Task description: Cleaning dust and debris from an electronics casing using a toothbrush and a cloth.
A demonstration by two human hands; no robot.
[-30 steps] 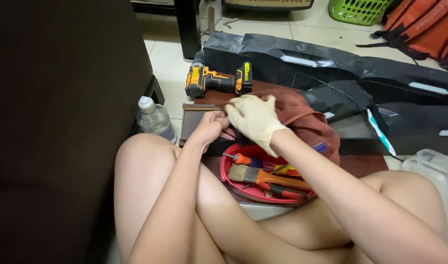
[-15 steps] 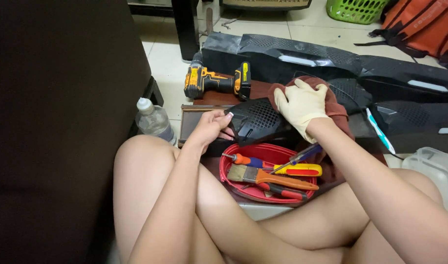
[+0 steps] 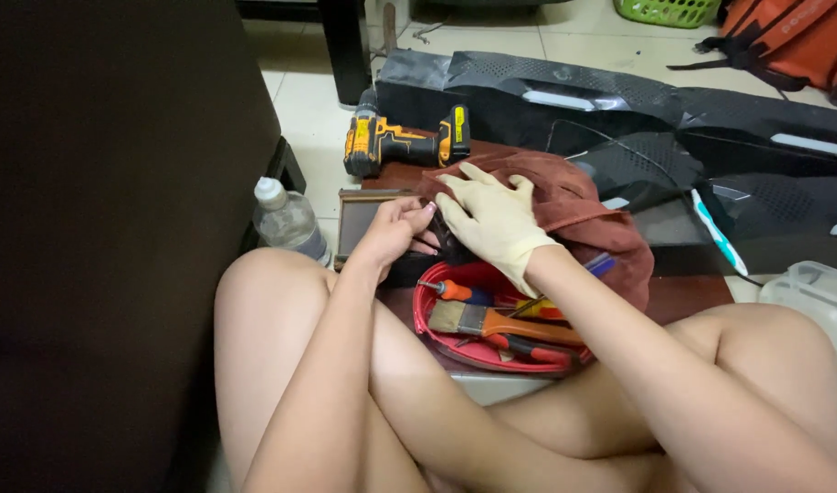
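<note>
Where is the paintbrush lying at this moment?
In the head view, the paintbrush lies in the red tray at lower centre, beside the screwdriver, just below the gloved right hand.

Your right hand wears a cream glove and lies on a rust-brown cloth. At six o'clock of it, the round tray is red, its paintbrush orange-handled. At eleven o'clock, the drill is orange and black, with a yellow patch.
</note>
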